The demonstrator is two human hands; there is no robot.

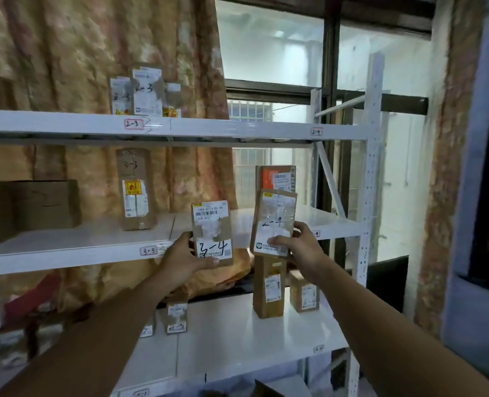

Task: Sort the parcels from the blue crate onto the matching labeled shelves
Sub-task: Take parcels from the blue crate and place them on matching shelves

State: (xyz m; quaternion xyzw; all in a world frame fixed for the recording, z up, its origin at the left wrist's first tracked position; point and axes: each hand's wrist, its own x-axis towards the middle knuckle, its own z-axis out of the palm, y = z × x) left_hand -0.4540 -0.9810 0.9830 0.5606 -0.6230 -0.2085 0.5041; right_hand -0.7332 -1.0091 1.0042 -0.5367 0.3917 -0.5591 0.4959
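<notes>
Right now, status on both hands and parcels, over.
Left hand grips parcel marked 3-4. Right hand grips parcel marked 2-4. Orange-labelled box stands on middle shelf behind it.

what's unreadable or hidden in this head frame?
Blue crate: not in the head view at all.
Shelf tag beside the right hand: too small to read.
Brown box: cut off by bottom edge.
Large box at left: marking blurred.
Lowest shelf tag: blurred.
</notes>
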